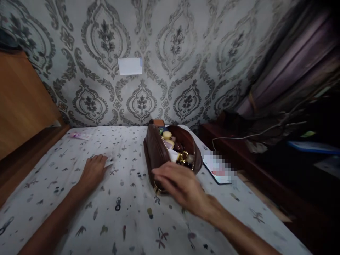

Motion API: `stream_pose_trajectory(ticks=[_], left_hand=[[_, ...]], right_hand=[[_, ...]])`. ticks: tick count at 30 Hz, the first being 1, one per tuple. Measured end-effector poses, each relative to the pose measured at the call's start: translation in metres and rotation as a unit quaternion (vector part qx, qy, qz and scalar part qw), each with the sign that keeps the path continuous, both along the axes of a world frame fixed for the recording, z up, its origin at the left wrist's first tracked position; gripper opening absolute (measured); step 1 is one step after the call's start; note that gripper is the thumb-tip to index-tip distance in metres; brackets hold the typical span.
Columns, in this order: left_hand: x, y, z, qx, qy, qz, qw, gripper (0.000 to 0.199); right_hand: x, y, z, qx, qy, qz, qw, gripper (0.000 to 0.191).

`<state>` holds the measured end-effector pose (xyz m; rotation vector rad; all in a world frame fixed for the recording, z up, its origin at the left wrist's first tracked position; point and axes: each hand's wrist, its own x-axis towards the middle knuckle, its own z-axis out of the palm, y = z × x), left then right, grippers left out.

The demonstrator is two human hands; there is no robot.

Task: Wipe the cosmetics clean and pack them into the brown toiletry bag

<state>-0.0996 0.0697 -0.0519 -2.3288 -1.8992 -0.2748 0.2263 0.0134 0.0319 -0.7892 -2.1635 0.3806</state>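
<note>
A dark brown bag (157, 150) lies unzipped on the patterned white sheet (124, 226), with small bottles, yellow-capped items and gold-coloured pieces (183, 157) inside. My right hand (183, 186) is at the near edge of its opening, fingers bent and together; whether anything is between them is hidden. To the left, my left hand (94, 169) rests low on the sheet, its fingers curled over a small white item (108, 163) whose end sticks out on the right.
A pink and white tube (80, 136) lies at the back left. Right of the bag is a phone-like device (217, 173), partly pixelated. A wooden panel (23, 102) stands at the left, a patterned wall (143, 46) behind, a cable (239, 137) at the right.
</note>
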Motion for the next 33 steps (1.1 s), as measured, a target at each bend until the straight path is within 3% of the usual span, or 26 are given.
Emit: stream_pose_trajectory(ticks=[6,10,12,15,18,24,26,29,33], left_hand=[[0.016,-0.012,0.012,0.035,-0.207,-0.073,0.975,0.022],[0.017,-0.009,0.013,0.029,-0.261,-0.044,0.964,0.027],[0.013,-0.008,0.007,-0.005,-0.248,-0.041,0.968,0.031],[0.011,-0.012,-0.001,-0.054,-0.148,-0.048,0.986,0.03],[0.015,-0.015,-0.004,-0.069,-0.086,-0.016,0.994,0.036],[0.031,-0.016,0.008,-0.054,-0.156,-0.056,0.985,0.023],[0.044,-0.025,0.014,-0.053,-0.276,-0.071,0.957,0.022],[0.07,-0.048,0.023,-0.072,-0.498,-0.087,0.86,0.028],[0.099,-0.079,0.03,-0.127,-0.632,-0.077,0.76,0.031]], right_hand=[[-0.053,-0.009,-0.058,-0.217,0.023,0.009,0.976,0.024],[-0.074,-0.011,-0.083,-0.3,0.028,-0.008,0.953,0.026],[-0.08,-0.013,-0.09,-0.331,0.046,-0.004,0.943,0.026],[-0.087,-0.018,-0.096,-0.373,0.075,0.01,0.925,0.027],[-0.094,-0.023,-0.103,-0.43,0.128,0.026,0.893,0.026],[-0.101,-0.034,-0.115,-0.495,0.277,0.039,0.823,0.048],[-0.102,-0.036,-0.117,-0.492,0.319,0.034,0.809,0.059],[-0.103,-0.038,-0.116,-0.496,0.348,0.064,0.793,0.063],[-0.101,-0.037,-0.11,-0.479,0.311,0.125,0.811,0.052]])
